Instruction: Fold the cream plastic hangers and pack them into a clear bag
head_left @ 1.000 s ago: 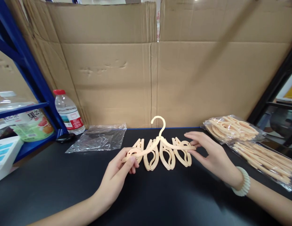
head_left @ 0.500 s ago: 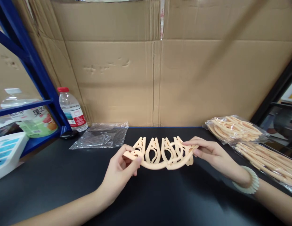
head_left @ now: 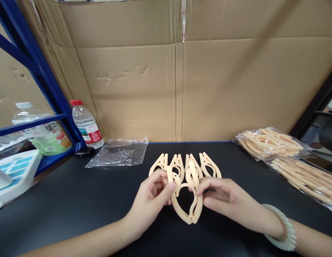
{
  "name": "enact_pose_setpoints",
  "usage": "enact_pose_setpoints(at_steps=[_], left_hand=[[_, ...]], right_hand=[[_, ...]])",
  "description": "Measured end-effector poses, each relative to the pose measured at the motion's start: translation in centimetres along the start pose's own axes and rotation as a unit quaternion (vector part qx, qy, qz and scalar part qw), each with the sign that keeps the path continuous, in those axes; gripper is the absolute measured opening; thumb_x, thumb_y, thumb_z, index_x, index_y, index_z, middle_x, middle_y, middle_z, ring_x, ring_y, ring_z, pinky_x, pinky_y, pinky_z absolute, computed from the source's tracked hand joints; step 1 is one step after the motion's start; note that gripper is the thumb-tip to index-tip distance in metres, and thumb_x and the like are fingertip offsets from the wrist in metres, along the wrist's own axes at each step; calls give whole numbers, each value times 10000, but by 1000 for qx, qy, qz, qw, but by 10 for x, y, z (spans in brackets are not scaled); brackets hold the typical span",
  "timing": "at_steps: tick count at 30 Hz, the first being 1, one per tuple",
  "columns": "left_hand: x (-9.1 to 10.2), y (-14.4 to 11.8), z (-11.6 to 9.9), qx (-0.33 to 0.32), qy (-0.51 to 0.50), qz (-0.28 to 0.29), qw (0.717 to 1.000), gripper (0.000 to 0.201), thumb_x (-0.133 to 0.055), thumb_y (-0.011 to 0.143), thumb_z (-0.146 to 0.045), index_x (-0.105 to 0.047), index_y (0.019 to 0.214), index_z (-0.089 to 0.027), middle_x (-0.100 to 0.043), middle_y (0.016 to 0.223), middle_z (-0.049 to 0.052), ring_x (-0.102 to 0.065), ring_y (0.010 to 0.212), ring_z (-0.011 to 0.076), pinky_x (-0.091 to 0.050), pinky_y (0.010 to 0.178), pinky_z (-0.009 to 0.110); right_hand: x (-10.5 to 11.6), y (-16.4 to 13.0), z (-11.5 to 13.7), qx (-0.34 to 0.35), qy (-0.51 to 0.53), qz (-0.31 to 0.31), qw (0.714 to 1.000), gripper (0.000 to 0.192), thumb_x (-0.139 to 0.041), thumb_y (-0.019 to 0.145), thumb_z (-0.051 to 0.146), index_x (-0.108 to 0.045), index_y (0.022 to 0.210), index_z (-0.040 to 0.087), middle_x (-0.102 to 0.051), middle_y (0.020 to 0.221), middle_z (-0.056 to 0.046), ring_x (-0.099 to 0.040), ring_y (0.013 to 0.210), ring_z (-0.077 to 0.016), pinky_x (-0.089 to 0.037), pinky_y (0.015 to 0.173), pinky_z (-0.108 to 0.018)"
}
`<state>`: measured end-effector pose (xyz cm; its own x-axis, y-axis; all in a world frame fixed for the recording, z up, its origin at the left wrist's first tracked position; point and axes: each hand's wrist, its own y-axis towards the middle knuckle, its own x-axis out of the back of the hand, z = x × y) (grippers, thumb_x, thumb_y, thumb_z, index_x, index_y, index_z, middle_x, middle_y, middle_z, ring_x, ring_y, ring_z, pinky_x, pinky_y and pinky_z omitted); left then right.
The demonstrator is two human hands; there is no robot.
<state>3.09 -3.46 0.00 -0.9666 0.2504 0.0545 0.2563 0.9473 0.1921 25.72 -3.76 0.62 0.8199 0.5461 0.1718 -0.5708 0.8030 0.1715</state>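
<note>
Folding hanger, arms now folded together from spread, left hand and right hand pinching it

water bottle by blue shelf, clear plastic bag, cardboard wall; bagged hangers at right

One hanger, three plastic bags, two bottles

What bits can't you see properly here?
Head view only:
- Hanger: its hook can't be found; left hand and right hand cover parts.
- Bottle label: too small to read.
- Bags of hangers: cut off by the right edge.
</note>
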Motion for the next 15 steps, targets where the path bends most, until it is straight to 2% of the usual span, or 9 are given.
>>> enact_pose_setpoints(at_steps=[3, 6, 11, 15], left_hand=[[0, 1, 2, -7, -15, 4, 1000, 214, -649, 833, -339, -556, 924, -169, -499, 674, -40, -485, 553, 72, -449, 529, 195], [1, 2, 6, -38, -30, 4, 999, 352, -659, 831, -275, -507, 1145, -233, -509, 769, -30, -535, 677, 99, -493, 637, 223], [4, 1, 11, -64, 25, 85, 994, 299, -616, 847, -191, -577, 1133, -269, -507, 986, 27, -540, 944, 162, -499, 841, 292], [6, -2, 13, -82, 30, 74, 993, 318, -582, 865, -158, -553, 1142, -313, -477, 1048, 22, -511, 985, 163, -497, 864, 298]], right_hand=[[-1, -4, 4, -14, -14, 19, 1000, 252, -616, 882, 292, -641, 1129, 247, -565, 1198, -58, -598, 1017, -176, -528, 871, -300], [-1, -5, 3, -26, -13, 3, 1000, 354, -625, 873, 310, -606, 1225, 282, -483, 1342, -65, -594, 1072, -204, -539, 889, -330], [0, -4, -1, -8, 16, -26, 1000, 391, -644, 863, 340, -596, 1249, 291, -495, 1341, -74, -525, 1200, -255, -542, 908, -359], [3, -5, -3, 18, 17, -45, 999, 377, -643, 872, 329, -595, 1246, 321, -502, 1336, -58, -476, 1259, -253, -520, 951, -365]])
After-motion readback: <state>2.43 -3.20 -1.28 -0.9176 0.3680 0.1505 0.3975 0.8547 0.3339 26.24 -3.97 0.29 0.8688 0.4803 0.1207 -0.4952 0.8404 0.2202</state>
